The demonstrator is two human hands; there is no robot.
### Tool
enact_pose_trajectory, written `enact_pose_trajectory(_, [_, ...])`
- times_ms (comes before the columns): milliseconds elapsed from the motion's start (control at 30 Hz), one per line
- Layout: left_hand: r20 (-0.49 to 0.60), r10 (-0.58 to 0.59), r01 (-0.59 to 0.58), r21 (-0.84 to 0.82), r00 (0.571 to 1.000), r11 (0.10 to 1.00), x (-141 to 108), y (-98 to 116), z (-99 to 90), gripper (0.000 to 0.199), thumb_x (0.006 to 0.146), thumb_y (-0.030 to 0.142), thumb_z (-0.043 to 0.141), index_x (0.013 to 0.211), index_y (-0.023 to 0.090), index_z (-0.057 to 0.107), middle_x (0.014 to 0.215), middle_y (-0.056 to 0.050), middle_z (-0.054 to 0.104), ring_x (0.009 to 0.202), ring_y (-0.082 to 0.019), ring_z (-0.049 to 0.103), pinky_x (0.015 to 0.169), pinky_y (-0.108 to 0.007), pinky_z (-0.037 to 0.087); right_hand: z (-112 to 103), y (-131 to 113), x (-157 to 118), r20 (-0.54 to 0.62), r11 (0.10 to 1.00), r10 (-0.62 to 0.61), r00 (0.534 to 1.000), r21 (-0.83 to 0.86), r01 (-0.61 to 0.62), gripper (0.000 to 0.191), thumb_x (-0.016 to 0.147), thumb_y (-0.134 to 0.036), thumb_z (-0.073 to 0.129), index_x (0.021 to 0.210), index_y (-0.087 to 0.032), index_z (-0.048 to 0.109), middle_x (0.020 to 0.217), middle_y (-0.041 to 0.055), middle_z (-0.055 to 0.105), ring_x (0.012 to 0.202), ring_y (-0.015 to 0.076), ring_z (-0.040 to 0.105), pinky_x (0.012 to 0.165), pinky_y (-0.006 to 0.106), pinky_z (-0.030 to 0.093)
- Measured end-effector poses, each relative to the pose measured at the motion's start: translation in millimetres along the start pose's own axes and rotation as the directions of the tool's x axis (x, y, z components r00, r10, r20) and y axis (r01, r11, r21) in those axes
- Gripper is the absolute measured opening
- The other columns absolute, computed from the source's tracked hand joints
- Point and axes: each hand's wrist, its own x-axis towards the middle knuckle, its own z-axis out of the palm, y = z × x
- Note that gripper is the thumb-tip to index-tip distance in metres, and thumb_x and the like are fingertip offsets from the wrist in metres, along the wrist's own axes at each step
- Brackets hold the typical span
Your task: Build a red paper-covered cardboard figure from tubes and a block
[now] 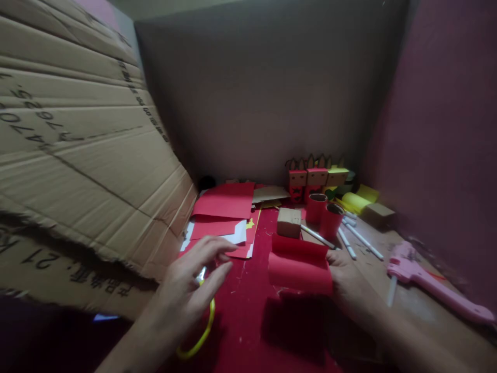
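My right hand [347, 277] grips one end of a red paper roll [301, 267], a curved sheet with a loose edge raised along its top. The roll is off the red surface and casts a dark shadow below. My left hand [198, 277] is open, thumb and fingers apart, with nothing between them. Partly hidden under it lies a pair of scissors [207, 329] with yellow handles. Behind the roll stand two red paper-covered tubes [330, 220] beside a small cardboard block [289, 223].
Red paper sheets [225, 202] are stacked at the back left. Several box-headed paper figures [316, 178] stand against the back wall. White marker pens [363, 239] and a pink glue gun [430, 282] lie on the right. A large cardboard sheet [89, 145] leans in from the left.
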Motion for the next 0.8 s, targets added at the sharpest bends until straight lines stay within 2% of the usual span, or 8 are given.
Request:
enact_pose_trajectory(67, [0.034,-0.113,0.105,0.198,0.993,0.975,-22.0,-9.9,-8.9,0.020,0.091,0.034,0.044,0.107,0.025,0.053,0.097,-0.002,0.058,0.087,-0.018,0.058,0.076,-0.030,0.046,0.9,0.5,-1.3,0.007,1.000,0.021,1.000,0.019,-0.021,0.039,0.054,-0.019,0.080,0.093,-0.019,0.075,0.070,0.0046,0.075,0.057,0.0223,0.068,0.056,0.034,0.055])
enact_pose_trajectory(133, [0.050,-0.249,0.205,0.428,0.967,0.880,-41.4,-20.1,-10.9,0.026,0.091,0.036,0.040,0.110,0.023,0.051,0.100,-0.006,0.057,0.092,-0.023,0.058,0.080,-0.037,0.045,1.0,1.0,-2.2,0.013,0.999,0.041,0.999,0.012,-0.041,0.040,0.054,-0.019,0.080,0.094,-0.020,0.075,0.071,0.0042,0.075,0.059,0.0233,0.068,0.058,0.035,0.056])
enact_pose_trajectory(200, [0.081,-0.387,0.265,0.599,0.919,0.756,-53.8,-27.3,-8.2,0.025,0.092,0.034,0.036,0.105,0.020,0.052,0.098,-0.008,0.057,0.089,-0.026,0.060,0.076,-0.039,0.046,0.7,0.7,-2.9,0.021,0.999,0.032,0.999,-0.020,-0.031,0.038,0.054,-0.019,0.080,0.092,-0.020,0.075,0.070,0.0041,0.074,0.059,0.0229,0.068,0.058,0.034,0.056])
enact_pose_trajectory(267, [0.124,-0.484,0.279,0.683,0.866,0.675,-58.1,-31.2,-3.8,0.024,0.091,0.031,0.034,0.102,0.019,0.051,0.099,-0.010,0.057,0.085,-0.027,0.062,0.070,-0.039,0.047,0.5,-0.5,-3.4,0.033,0.998,0.008,0.999,-0.057,-0.006,0.036,0.054,-0.017,0.079,0.090,-0.018,0.075,0.070,0.0043,0.074,0.060,0.0226,0.068,0.058,0.032,0.055])
enact_pose_trajectory(333, [0.147,-0.535,0.285,0.715,0.832,0.639,-57.1,-33.4,-0.2,0.025,0.090,0.028,0.033,0.106,0.018,0.048,0.104,-0.012,0.055,0.085,-0.028,0.064,0.068,-0.039,0.048,0.8,-2.3,-3.9,0.040,0.995,-0.010,0.999,-0.100,0.014,0.033,0.056,-0.018,0.078,0.088,-0.017,0.075,0.071,0.0048,0.075,0.064,0.0231,0.069,0.059,0.031,0.055])
enact_pose_trajectory(500, [0.106,-0.565,0.355,0.680,0.818,0.642,-53.5,-39.3,1.1,0.031,0.085,0.027,0.033,0.113,0.016,0.041,0.102,-0.013,0.054,0.086,-0.029,0.064,0.072,-0.041,0.047,-0.6,-4.7,-3.7,0.071,0.984,0.010,0.997,-0.180,0.003,0.030,0.058,-0.021,0.076,0.088,-0.017,0.075,0.068,0.0043,0.074,0.063,0.0220,0.068,0.057,0.029,0.053])
enact_pose_trajectory(600, [0.104,-0.600,0.388,0.673,0.793,0.630,-53.9,-42.8,-0.1,0.033,0.083,0.025,0.033,0.113,0.014,0.040,0.098,-0.014,0.057,0.085,-0.030,0.065,0.073,-0.040,0.046,-3.3,-5.5,-2.4,0.108,0.981,0.018,0.994,-0.193,0.003,0.027,0.058,-0.021,0.075,0.084,-0.015,0.075,0.062,0.0042,0.072,0.056,0.0201,0.067,0.054,0.028,0.052])
enact_pose_trajectory(800, [0.127,-0.577,0.400,0.601,0.807,0.692,-56.5,-56.8,-0.1,0.044,0.082,0.030,0.035,0.123,0.013,0.035,0.106,-0.015,0.059,0.095,-0.030,0.062,0.081,-0.040,0.044,-7.4,-12.1,-5.0,0.116,0.989,0.038,0.992,-0.148,-0.021,0.033,0.057,-0.018,0.072,0.090,-0.016,0.074,0.068,0.0052,0.073,0.056,0.0201,0.067,0.054,0.028,0.052])
